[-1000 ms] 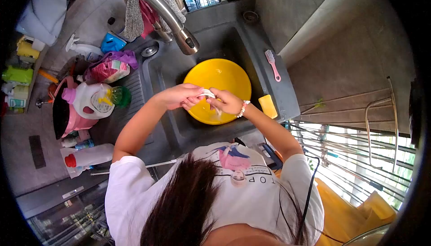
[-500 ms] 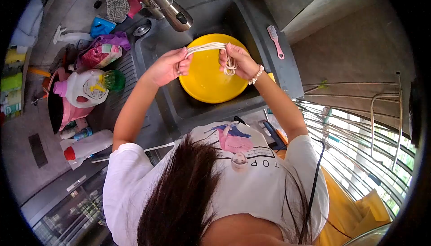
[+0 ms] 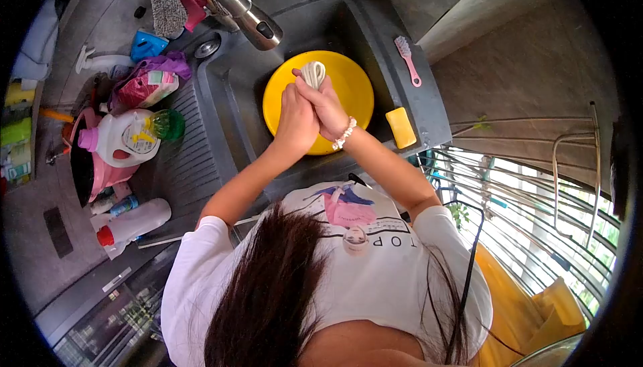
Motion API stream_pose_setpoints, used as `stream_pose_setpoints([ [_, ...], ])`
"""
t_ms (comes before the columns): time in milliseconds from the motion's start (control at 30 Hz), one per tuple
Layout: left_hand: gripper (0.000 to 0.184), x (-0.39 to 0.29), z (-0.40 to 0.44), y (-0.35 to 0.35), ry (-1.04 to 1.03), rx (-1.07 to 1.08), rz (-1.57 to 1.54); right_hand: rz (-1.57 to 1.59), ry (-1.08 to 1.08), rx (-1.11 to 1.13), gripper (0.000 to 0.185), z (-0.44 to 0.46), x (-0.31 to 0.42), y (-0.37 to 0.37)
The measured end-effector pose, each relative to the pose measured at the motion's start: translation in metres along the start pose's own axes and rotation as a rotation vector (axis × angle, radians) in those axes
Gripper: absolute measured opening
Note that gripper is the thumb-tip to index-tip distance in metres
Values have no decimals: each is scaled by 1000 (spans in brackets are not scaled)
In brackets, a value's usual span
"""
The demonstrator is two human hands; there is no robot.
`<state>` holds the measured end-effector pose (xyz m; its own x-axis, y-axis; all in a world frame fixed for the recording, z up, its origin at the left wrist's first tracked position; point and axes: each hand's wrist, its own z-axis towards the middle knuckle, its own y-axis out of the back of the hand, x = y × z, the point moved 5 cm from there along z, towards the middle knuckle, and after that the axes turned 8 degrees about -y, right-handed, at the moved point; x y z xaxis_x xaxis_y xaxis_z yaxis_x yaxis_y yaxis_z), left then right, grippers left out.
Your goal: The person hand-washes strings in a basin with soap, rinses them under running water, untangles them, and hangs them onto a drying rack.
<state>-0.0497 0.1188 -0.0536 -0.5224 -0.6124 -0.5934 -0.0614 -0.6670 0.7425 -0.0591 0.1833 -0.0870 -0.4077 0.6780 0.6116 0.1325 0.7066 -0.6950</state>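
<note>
A looped bundle of white cord [image 3: 313, 72] sticks up out of my right hand [image 3: 327, 104], whose fingers are wrapped round it. Pressed against the right hand, my left hand [image 3: 297, 120] is closed with its fingers curled. What the left hand grips, if anything, is hidden. Both hands are over the front part of a yellow basin [image 3: 355, 86], which sits in the dark sink [image 3: 234, 109]. A beaded band circles the right wrist.
The faucet [image 3: 258, 27] reaches over the sink from the back left. A pink brush [image 3: 407, 61] and a yellow bar [image 3: 400, 128] lie on the right rim. Left are a white jug [image 3: 117, 140], a green-capped bottle [image 3: 167, 126] and a red-capped bottle [image 3: 137, 222].
The hands, apart half a second ago with the cord stretched between them, have come together. The cord is now bunched into upright loops above the right hand.
</note>
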Motion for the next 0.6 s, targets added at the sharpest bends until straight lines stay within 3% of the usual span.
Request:
stream_pose_setpoints([
  [33,28,-10,-2,3,-73,-76,108,-1,2,-1,30,3,-2,5],
  [67,40,-3,-7,-4,53,141,102,40,-102,26,28,10,-11,15],
  [100,40,-7,-10,-1,50,135,102,78,-203,55,26,15,-19,23],
  [133,39,-18,-9,6,-90,96,254,185,-325,111,25,13,-26,26],
  [167,38,-29,-7,14,-230,50,410,175,-316,122,25,13,-30,31],
  [233,39,-31,-6,31,-214,84,416,217,-420,115,30,7,-34,29],
  [300,42,-24,-8,41,-86,209,39,154,-439,88,31,-3,-23,27],
  [367,42,-18,-11,52,-131,169,66,88,-452,231,28,-5,-20,23],
  [400,44,-15,-13,55,-147,142,23,43,-493,116,28,-13,-10,10],
  [467,47,-13,-13,62,-168,114,-22,49,-496,198,28,-14,-3,4],
  [533,68,-13,-5,81,-134,-116,-138,53,-491,279,28,-14,7,0],
  [567,68,-13,-1,82,-139,-120,-139,76,-525,307,26,-16,10,-1],
  [600,79,-17,5,78,-239,-47,-103,99,-561,336,25,-17,11,-3],
])
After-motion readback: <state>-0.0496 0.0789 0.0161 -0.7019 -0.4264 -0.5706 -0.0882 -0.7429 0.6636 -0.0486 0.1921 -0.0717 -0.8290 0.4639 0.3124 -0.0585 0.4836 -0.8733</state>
